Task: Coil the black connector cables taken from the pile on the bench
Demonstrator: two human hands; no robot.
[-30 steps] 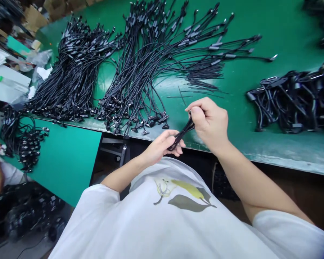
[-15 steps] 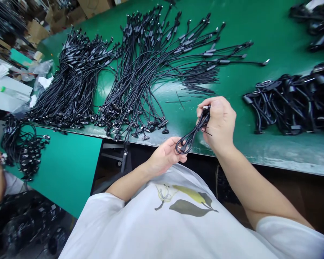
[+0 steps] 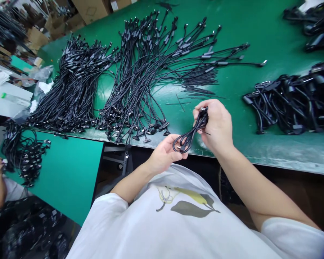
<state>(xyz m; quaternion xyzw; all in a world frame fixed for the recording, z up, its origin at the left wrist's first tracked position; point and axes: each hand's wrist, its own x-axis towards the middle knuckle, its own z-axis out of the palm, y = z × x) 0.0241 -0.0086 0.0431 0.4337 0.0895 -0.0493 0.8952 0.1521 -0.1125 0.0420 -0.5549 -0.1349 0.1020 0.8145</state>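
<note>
Head | cable [image 3: 190, 135]: right hand [image 3: 218, 126] grip closed on top | left hand [image 3: 164, 155] pinches loop

Matt black plastic sheathing on the coiled cable [image 3: 189, 136], bright metal at its plug [image 3: 203, 109]. Smooth, faintly glossy green covering on the table [image 3: 259, 28], scuffed pale along its near edge. Soft white cloth shirt [image 3: 178, 233].

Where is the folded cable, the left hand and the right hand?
folded cable [image 3: 191, 132]: head view, strands between both hands.
left hand [image 3: 163, 154]: head view, middle of the hand.
right hand [image 3: 219, 124]: head view, back of the hand.
</note>
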